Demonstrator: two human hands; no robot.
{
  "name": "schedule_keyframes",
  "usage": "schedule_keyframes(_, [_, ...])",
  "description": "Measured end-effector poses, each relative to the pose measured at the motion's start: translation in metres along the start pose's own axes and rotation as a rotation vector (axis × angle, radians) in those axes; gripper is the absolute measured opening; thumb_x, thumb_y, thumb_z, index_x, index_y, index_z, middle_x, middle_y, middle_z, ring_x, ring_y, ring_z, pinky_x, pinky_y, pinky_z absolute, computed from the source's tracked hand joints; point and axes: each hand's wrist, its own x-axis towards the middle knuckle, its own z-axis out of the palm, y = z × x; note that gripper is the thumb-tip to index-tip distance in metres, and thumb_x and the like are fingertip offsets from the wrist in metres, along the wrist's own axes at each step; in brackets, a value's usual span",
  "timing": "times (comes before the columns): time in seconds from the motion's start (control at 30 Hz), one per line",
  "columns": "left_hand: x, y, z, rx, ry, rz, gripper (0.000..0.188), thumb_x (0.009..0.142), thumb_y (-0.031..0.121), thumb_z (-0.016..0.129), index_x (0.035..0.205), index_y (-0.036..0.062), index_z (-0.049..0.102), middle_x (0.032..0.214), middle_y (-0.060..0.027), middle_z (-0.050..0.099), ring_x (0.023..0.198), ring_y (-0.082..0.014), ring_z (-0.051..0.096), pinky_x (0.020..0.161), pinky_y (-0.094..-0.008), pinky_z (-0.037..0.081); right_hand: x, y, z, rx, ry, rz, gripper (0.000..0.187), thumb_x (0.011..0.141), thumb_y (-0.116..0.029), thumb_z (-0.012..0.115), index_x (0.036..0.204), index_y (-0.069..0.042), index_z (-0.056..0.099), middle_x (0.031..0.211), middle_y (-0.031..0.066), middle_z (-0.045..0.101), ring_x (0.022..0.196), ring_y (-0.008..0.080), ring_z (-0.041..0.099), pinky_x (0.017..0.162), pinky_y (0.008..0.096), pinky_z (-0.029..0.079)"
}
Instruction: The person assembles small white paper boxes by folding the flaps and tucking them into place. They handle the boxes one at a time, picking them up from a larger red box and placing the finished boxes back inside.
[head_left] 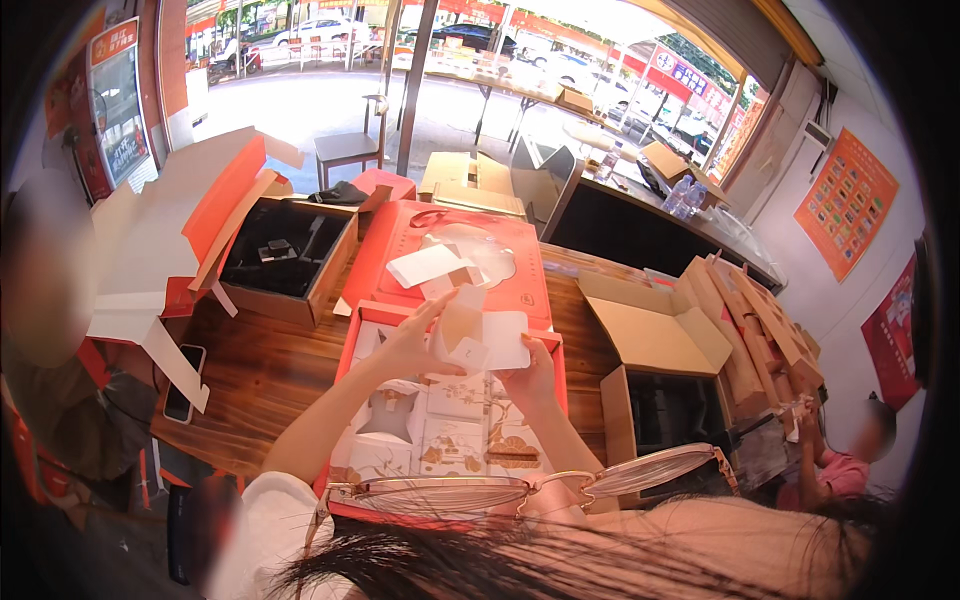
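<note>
A small white cardboard box with its flaps standing open is held between my two hands, above an open red gift box. My left hand grips its left side, thumb and fingers curved around it. At the other side, my right hand pinches a wide white flap. Below them, several small patterned boxes fill the gift box, beside a white insert with a recess. The red lid lies folded back on the far side, with a loose white carton piece on it.
To the left stand a carton with a black interior, a large opened red-and-white box and a phone. An open brown carton is on the right, near stacked cartons. People sit at both sides; a chair stands beyond.
</note>
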Motion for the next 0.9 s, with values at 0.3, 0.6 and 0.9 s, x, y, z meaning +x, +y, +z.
schedule_keyframes(0.3, [0.002, 0.02, 0.0, 0.169, -0.037, -0.007, 0.103, 0.055, 0.029, 0.087, 0.139, 0.0129, 0.031, 0.13, -0.0159, 0.044, 0.123, -0.0303, 0.045, 0.097, -0.0412, 0.042, 0.002, -0.001, -0.006, -0.244, -0.048, -0.084, 0.036, 0.092, -0.042, 0.049, 0.103, -0.008, 0.054, 0.085, 0.0025, 0.061, 0.066, 0.0122, 0.052, 0.054, 0.0291, 0.04])
schedule_keyframes(0.6, [0.002, -0.003, 0.006, 0.138, 0.035, 0.198, 0.099, 0.055, 0.025, 0.086, 0.137, 0.0109, 0.032, 0.123, -0.0143, 0.044, 0.113, -0.0321, 0.05, 0.093, -0.0409, 0.045, 0.002, -0.004, 0.0, -0.204, -0.043, -0.065, 0.032, 0.095, -0.038, 0.044, 0.099, -0.008, 0.053, 0.079, 0.0011, 0.056, 0.062, 0.0125, 0.045, 0.053, 0.0276, 0.033])
schedule_keyframes(0.9, [0.004, 0.004, 0.007, 0.171, 0.087, 0.107, 0.11, 0.052, 0.014, 0.088, 0.142, 0.0103, 0.026, 0.125, -0.0108, 0.041, 0.118, -0.0275, 0.045, 0.097, -0.038, 0.042, 0.004, 0.0, -0.006, -0.344, -0.054, -0.094, 0.034, 0.098, -0.039, 0.039, 0.094, -0.008, 0.053, 0.071, 0.0006, 0.054, 0.058, 0.0122, 0.044, 0.053, 0.027, 0.034])
